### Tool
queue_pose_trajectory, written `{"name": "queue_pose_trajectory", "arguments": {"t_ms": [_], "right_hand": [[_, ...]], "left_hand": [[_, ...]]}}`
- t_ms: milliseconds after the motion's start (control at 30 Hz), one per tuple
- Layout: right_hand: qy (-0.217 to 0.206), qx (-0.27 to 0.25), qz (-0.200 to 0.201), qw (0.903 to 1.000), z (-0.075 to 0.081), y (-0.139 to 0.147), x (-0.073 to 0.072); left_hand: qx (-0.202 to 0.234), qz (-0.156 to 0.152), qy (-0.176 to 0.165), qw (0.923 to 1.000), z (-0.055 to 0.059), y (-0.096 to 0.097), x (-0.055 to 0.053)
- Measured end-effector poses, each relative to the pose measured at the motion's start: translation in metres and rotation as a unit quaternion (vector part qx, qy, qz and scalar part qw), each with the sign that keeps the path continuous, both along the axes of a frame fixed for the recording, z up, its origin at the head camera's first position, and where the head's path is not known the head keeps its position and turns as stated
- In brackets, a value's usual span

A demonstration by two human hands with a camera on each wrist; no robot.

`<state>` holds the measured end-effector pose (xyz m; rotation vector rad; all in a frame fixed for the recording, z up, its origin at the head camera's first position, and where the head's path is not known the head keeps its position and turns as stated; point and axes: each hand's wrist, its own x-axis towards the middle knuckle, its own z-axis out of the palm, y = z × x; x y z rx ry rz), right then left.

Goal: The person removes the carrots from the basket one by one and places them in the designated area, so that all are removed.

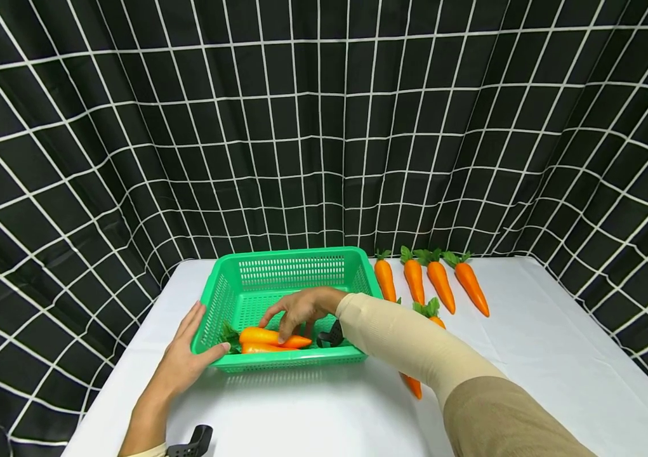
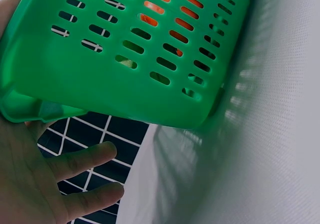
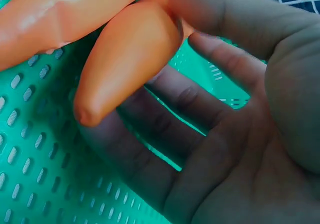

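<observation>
A green plastic basket [image 1: 306,360] with slotted walls stands on the table. Inside it, near the front wall, lie orange carrots with green leafy tops, an upper carrot [image 1: 254,335] over a lower carrot [image 1: 257,348]. My right hand [image 1: 303,310] reaches into the basket and grips one carrot [image 3: 132,53], thumb on one side and bent fingers beneath it in the right wrist view. At the basket's front left corner rests my left hand [image 1: 183,355], its thumb over the front rim and its other fingers spread along the left side.
Right of the basket, several carrots [image 1: 440,285] lie in a row on the white cloth [image 1: 529,355]. Closer in, a carrot tip [image 1: 412,386] shows from under my right forearm. A black curtain with a white grid [image 1: 318,146] hangs behind and at both sides.
</observation>
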<state>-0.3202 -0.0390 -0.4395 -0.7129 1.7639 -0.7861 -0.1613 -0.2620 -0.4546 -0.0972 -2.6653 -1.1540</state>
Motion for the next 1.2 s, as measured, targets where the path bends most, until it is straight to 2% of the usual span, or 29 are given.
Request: {"name": "queue_pose_trajectory", "arguments": {"t_ms": [300,733,1200], "right_hand": [[0.016,-0.021,-0.001,0.9997,0.005,0.002,0.001],[0.011,-0.066,-0.001,0.9978,0.015,0.003,0.002],[0.003,-0.104,-0.005,0.9946,0.026,0.004,0.009]], "left_hand": [[-0.003,0.001,-0.003,1.0000,0.001,0.000,0.000],[-0.005,0.005,-0.015,0.9999,0.002,0.000,0.002],[-0.009,0.003,-0.005,0.9999,0.000,0.000,0.002]]}}
